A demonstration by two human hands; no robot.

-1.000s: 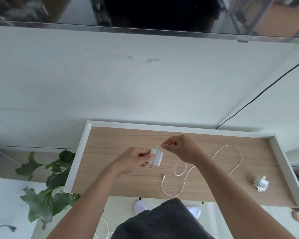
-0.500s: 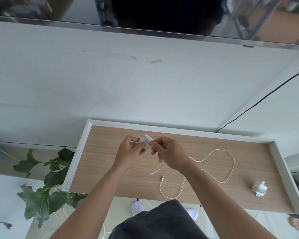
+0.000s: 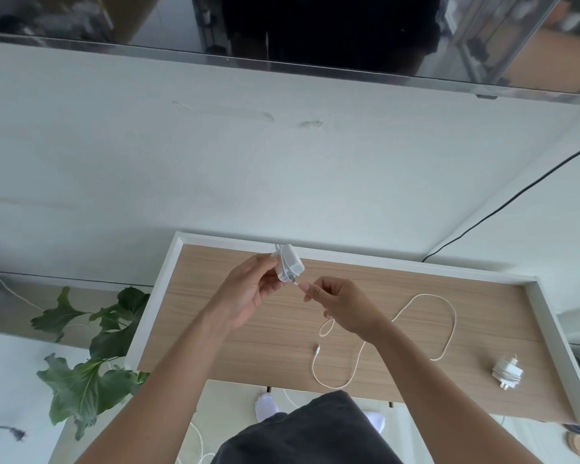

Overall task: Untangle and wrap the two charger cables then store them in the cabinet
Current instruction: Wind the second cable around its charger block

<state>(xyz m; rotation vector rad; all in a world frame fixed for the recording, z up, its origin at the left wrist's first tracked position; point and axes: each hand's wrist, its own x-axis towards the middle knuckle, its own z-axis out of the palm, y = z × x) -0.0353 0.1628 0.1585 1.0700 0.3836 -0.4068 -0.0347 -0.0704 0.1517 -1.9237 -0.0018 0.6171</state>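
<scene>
While the left hand (image 3: 245,296) grips a white square charger plug (image 3: 290,267) with curled fingers, holding it up over the back edge of the light wooden table (image 3: 416,266) near the middle of the frame, the right hand (image 3: 344,306) pinches the thin white cable (image 3: 454,316) just beside the plug, between thumb and fingertips. A few turns of cable seem to lie around the plug, though blur hides how many. From the right hand the loose cable drops to the table, makes 1 small loop below the wrist and 1 wide loop toward the right, then curves back to the lower middle, where its connector end lies on the wood. Well apart from it, in the lower right of the frame, a second white charger (image 3: 507,371) sits on the table with its cable wound round it. A green leafy plant (image 3: 91,349) stands at the lower left, beside the table. A black cord (image 3: 516,199) runs down the white wall at the upper right.
</scene>
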